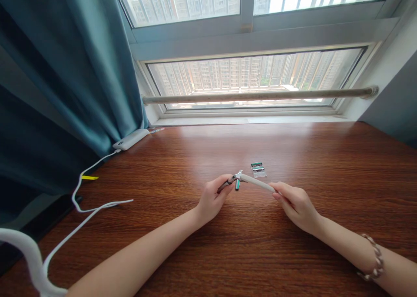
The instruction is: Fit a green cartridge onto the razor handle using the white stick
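Note:
Over the middle of the wooden table, both my hands hold a razor. My right hand is closed round the white razor handle. My left hand pinches the dark head end with the green-edged blade cartridge hanging at the handle's tip. Just beyond the razor, a small clear tray of spare cartridges lies flat on the wood.
A white power bank lies at the far left by the teal curtain, with its white cable trailing toward the near left edge. A window with a horizontal rail runs along the far side. A bead bracelet circles my right wrist.

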Action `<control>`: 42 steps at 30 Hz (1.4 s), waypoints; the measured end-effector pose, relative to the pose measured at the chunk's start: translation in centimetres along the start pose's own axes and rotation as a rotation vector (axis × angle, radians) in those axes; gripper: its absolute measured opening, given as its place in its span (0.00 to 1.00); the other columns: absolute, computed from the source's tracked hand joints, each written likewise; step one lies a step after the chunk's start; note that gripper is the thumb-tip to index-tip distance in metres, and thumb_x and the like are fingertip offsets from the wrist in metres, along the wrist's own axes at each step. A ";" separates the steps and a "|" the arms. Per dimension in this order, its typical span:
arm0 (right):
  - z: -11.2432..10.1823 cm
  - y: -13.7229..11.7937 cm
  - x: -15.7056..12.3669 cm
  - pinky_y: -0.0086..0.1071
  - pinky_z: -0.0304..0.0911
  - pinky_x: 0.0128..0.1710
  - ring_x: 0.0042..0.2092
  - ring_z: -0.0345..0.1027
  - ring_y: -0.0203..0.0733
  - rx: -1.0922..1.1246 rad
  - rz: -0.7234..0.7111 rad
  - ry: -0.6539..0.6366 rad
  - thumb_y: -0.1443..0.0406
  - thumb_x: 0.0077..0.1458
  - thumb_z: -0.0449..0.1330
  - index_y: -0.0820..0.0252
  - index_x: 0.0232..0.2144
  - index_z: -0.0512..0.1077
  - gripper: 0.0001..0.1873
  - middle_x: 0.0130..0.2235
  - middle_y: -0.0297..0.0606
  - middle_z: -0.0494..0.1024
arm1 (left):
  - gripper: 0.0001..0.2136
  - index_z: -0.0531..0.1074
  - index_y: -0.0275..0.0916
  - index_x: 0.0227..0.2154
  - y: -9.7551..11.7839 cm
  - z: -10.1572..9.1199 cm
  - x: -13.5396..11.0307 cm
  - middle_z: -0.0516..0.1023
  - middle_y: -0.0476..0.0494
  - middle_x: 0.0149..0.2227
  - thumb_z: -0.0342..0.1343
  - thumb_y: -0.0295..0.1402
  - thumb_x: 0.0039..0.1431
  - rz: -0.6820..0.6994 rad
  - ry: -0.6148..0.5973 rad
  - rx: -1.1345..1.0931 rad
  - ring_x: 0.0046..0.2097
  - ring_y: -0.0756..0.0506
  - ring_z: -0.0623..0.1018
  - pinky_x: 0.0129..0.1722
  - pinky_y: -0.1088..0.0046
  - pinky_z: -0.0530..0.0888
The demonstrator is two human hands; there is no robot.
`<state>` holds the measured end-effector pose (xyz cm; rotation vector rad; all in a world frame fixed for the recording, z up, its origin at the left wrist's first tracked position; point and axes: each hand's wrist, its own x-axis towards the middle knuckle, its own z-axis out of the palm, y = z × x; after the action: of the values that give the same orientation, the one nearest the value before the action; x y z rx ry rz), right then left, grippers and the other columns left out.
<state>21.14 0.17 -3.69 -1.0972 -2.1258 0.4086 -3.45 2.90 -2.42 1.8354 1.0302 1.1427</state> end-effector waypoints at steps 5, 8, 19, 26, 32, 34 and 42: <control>0.2 0.2 -0.1 0.27 0.59 0.33 0.33 0.65 0.36 0.006 0.112 0.089 0.66 0.57 0.47 0.58 0.43 0.65 0.12 0.34 0.37 0.72 | 0.08 0.70 0.38 0.35 -0.4 0.0 -0.4 0.68 0.49 0.24 0.48 0.33 0.55 0.046 -0.035 0.056 0.26 0.52 0.64 0.28 0.80 0.61; 0.2 0.2 -0.2 0.27 0.58 0.31 0.31 0.65 0.36 0.021 0.054 0.089 0.67 0.57 0.47 0.58 0.42 0.65 0.12 0.31 0.37 0.72 | 0.08 0.70 0.38 0.35 -0.4 0.1 -0.5 0.67 0.49 0.24 0.48 0.32 0.55 0.051 -0.033 0.074 0.25 0.52 0.63 0.27 0.80 0.60; 0.1 0.1 -0.1 0.27 0.58 0.31 0.30 0.65 0.35 0.008 0.073 0.073 0.66 0.57 0.47 0.59 0.41 0.66 0.12 0.30 0.36 0.72 | 0.08 0.69 0.37 0.36 -0.4 0.0 -0.5 0.68 0.49 0.25 0.47 0.33 0.57 0.063 -0.058 0.091 0.26 0.53 0.64 0.28 0.80 0.61; 0.2 0.0 0.2 0.25 0.56 0.29 0.28 0.62 0.33 0.037 0.104 0.044 0.65 0.57 0.48 0.59 0.37 0.68 0.10 0.27 0.34 0.70 | 0.09 0.68 0.35 0.37 -1.0 0.0 -0.5 0.66 0.50 0.25 0.46 0.32 0.57 0.128 -0.105 0.098 0.27 0.53 0.63 0.29 0.79 0.61; 0.1 0.0 0.1 0.25 0.53 0.26 0.25 0.56 0.31 0.043 0.093 0.166 0.67 0.56 0.50 0.60 0.37 0.66 0.07 0.25 0.32 0.65 | 0.11 0.66 0.36 0.42 -0.6 0.0 -0.4 0.67 0.48 0.28 0.46 0.33 0.58 0.096 -0.075 0.058 0.29 0.52 0.64 0.31 0.78 0.62; 0.1 0.0 -0.1 0.26 0.53 0.26 0.25 0.56 0.32 0.037 0.032 0.184 0.68 0.55 0.51 0.59 0.38 0.66 0.08 0.25 0.32 0.64 | 0.14 0.62 0.37 0.47 -0.6 0.2 -0.5 0.65 0.49 0.27 0.45 0.34 0.59 0.040 -0.053 -0.012 0.28 0.52 0.63 0.30 0.77 0.62; 0.2 -0.1 -0.2 0.25 0.54 0.27 0.28 0.56 0.31 0.005 -0.102 0.089 0.72 0.54 0.51 0.58 0.42 0.65 0.13 0.30 0.35 0.63 | 0.10 0.58 0.38 0.43 0.5 1.7 -1.8 0.58 0.51 0.26 0.43 0.34 0.60 -0.069 -0.211 -0.316 0.24 0.55 0.60 0.23 0.78 0.59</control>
<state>20.98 -0.02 -3.83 -0.9817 -2.0905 0.3109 -2.26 0.82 -3.16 1.6154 0.7396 0.9844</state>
